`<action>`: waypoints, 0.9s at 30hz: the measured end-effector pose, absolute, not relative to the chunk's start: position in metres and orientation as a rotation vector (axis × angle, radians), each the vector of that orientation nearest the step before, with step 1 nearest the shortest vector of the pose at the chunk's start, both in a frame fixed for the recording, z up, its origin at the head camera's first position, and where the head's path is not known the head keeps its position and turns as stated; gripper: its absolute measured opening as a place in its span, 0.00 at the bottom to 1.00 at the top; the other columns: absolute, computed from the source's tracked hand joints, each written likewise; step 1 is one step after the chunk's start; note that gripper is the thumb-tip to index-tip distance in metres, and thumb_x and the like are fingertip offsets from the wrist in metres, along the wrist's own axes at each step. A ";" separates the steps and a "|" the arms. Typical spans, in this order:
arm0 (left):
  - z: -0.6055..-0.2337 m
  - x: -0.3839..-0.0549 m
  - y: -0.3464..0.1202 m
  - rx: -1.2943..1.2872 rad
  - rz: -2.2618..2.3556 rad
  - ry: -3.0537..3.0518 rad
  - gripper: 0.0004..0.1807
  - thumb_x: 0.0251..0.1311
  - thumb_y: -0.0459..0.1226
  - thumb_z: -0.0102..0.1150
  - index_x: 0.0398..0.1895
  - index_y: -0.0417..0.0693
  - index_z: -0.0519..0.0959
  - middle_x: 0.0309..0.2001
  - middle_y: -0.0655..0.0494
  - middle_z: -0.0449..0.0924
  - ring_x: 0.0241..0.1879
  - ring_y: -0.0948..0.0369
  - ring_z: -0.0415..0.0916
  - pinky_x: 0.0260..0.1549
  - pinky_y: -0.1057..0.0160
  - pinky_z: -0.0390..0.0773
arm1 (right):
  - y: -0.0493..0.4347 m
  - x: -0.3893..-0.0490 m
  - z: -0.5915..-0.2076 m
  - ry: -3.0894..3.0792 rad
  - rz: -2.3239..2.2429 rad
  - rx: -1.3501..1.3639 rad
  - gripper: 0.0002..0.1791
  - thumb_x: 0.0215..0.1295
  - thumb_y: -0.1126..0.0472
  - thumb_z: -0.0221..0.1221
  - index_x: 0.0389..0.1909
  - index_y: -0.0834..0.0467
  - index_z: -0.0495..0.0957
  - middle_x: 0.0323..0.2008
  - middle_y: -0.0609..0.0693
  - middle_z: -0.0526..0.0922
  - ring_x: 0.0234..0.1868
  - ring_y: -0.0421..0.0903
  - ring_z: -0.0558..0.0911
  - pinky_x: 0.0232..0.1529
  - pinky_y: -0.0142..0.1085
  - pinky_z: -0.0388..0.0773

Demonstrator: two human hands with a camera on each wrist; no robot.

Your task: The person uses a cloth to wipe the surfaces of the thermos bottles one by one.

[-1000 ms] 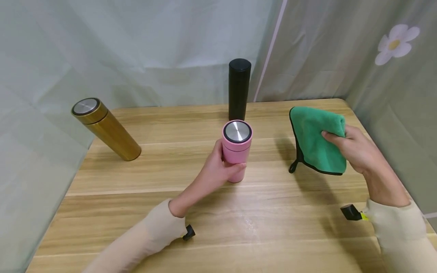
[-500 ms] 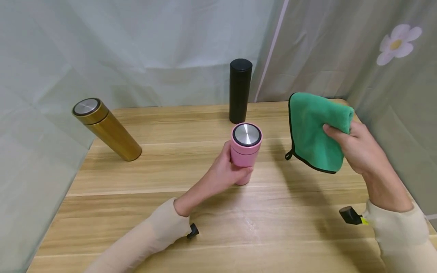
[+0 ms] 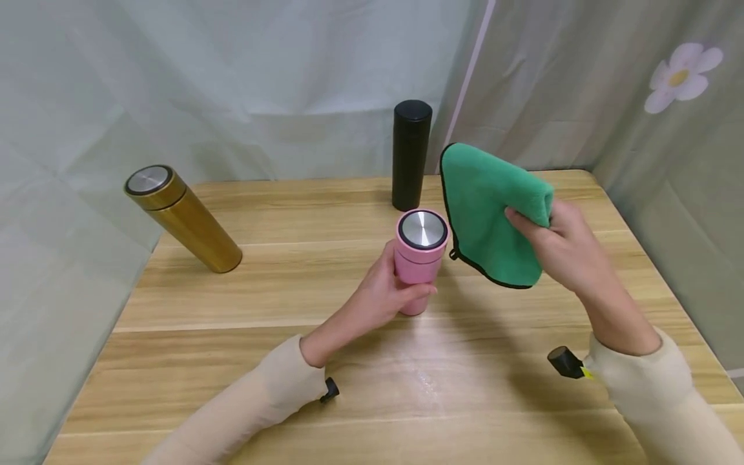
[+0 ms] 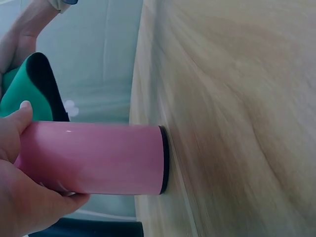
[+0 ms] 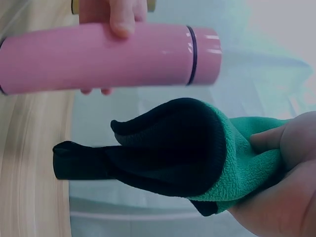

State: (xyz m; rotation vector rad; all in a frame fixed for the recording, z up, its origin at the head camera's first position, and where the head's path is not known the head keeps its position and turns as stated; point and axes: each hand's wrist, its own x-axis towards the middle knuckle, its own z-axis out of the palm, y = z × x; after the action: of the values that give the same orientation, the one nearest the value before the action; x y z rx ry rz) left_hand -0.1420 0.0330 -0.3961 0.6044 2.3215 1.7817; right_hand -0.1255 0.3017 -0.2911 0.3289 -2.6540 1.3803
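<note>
Two hands were above the counter [image 3: 442, 413]. The left hand [image 3: 383, 294] was curled round an upright pink bottle [image 3: 418, 265]; whether its base touched the counter was unclear. Beside it, the right hand [image 3: 572, 252] pinched a raised green cloth [image 3: 491, 216] between thumb and fingers. Farther off stood a gold bottle [image 3: 194, 226] on the left, then a black bottle [image 3: 411, 155] before the curtain [image 3: 290, 71].

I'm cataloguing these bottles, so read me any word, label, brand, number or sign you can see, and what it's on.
None can be read.
The pink bottle, gold bottle and black bottle: no legible words or numbers.
The green cloth: no legible label.
The curtain: a flower, no legible lettering.
Pale streaks on the pink bottle, left wrist view: too blurred to identify.
</note>
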 end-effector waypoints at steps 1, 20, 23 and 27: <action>-0.397 -0.142 0.033 0.618 1.780 2.321 0.47 0.58 0.36 0.77 0.75 0.42 0.58 0.66 0.48 0.72 0.65 0.54 0.72 0.68 0.50 0.68 | 0.298 -0.125 -0.291 -2.650 1.374 0.355 0.24 0.80 0.59 0.54 0.73 0.54 0.72 0.66 0.54 0.77 0.62 0.56 0.79 0.58 0.38 0.78; -0.398 -0.140 0.034 0.721 1.710 2.321 0.46 0.59 0.38 0.76 0.74 0.42 0.56 0.65 0.48 0.70 0.62 0.55 0.71 0.68 0.51 0.68 | 0.271 -0.106 -0.299 -2.432 1.188 0.952 0.34 0.70 0.79 0.49 0.74 0.53 0.71 0.68 0.47 0.77 0.67 0.45 0.76 0.67 0.32 0.70; -0.397 -0.140 0.033 0.735 1.706 2.332 0.46 0.60 0.38 0.76 0.75 0.42 0.56 0.65 0.48 0.70 0.62 0.55 0.72 0.68 0.50 0.68 | 0.269 -0.102 -0.299 -2.428 1.112 0.993 0.42 0.61 0.84 0.46 0.76 0.53 0.67 0.72 0.48 0.72 0.70 0.49 0.74 0.68 0.31 0.68; -0.398 -0.140 0.032 0.752 1.694 2.354 0.47 0.60 0.37 0.76 0.75 0.42 0.55 0.65 0.47 0.70 0.63 0.55 0.72 0.68 0.50 0.68 | 0.270 -0.097 -0.301 -2.445 1.016 1.025 0.47 0.53 0.86 0.45 0.76 0.56 0.67 0.74 0.51 0.69 0.72 0.53 0.71 0.70 0.30 0.65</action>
State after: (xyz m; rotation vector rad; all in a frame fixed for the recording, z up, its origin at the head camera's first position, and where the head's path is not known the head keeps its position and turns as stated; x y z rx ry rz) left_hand -0.1403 0.0324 -0.3978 0.7521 2.3538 1.6940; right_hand -0.0974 0.2697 -0.3013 1.0249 -2.4446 1.0159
